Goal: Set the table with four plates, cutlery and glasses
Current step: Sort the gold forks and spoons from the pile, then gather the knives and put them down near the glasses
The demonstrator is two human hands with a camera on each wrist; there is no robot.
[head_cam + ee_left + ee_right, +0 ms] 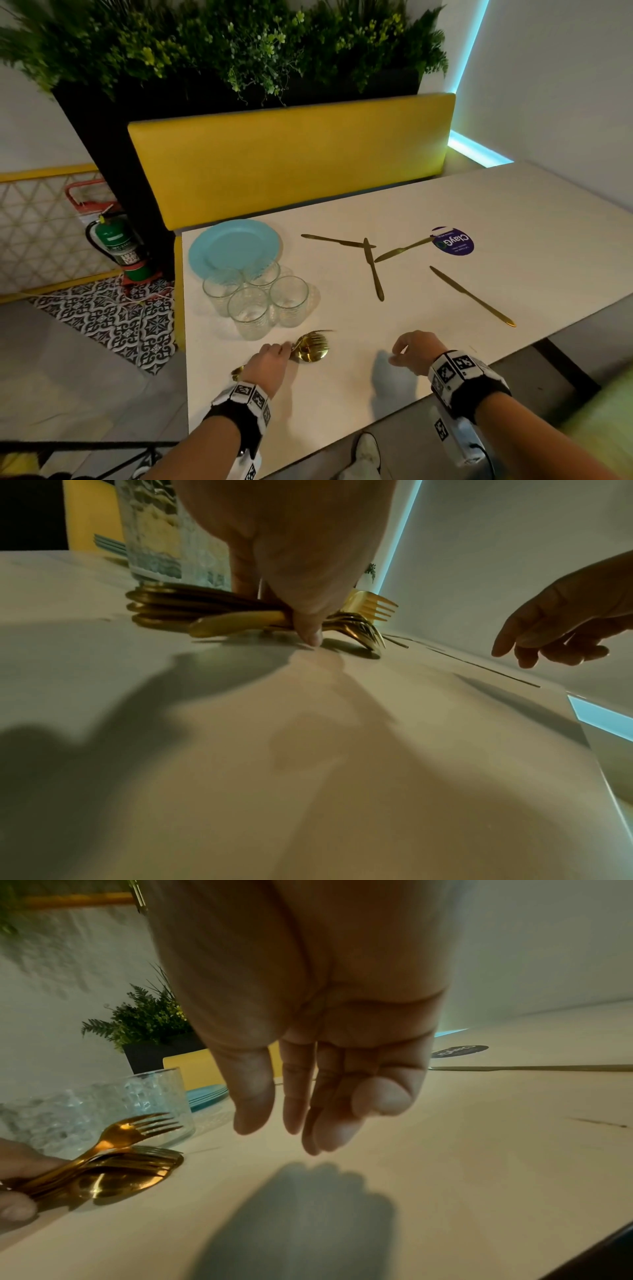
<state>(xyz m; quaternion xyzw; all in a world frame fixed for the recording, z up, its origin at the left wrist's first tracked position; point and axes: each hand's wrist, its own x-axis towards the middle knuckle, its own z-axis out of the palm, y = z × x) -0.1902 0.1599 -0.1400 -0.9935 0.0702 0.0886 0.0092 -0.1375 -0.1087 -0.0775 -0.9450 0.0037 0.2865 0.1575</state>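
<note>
My left hand (270,358) grips a bundle of gold forks and spoons (310,346) that lies on the white table (428,301) near its front edge; the same bundle of forks and spoons (240,615) shows under my fingers in the left wrist view, and its heads (130,1167) at the lower left of the right wrist view. My right hand (407,349) hovers just above the table with loose, empty fingers (308,1112). Several gold knives (373,267) lie scattered mid-table. A stack of blue plates (233,246) sits far left, with several clear glasses (253,305) in front of it.
A purple round sticker (454,241) is on the table past the knives. A yellow bench back (291,154) and a dark planter with greenery (239,44) stand behind the table. A green fire extinguisher (120,243) is on the floor at the left.
</note>
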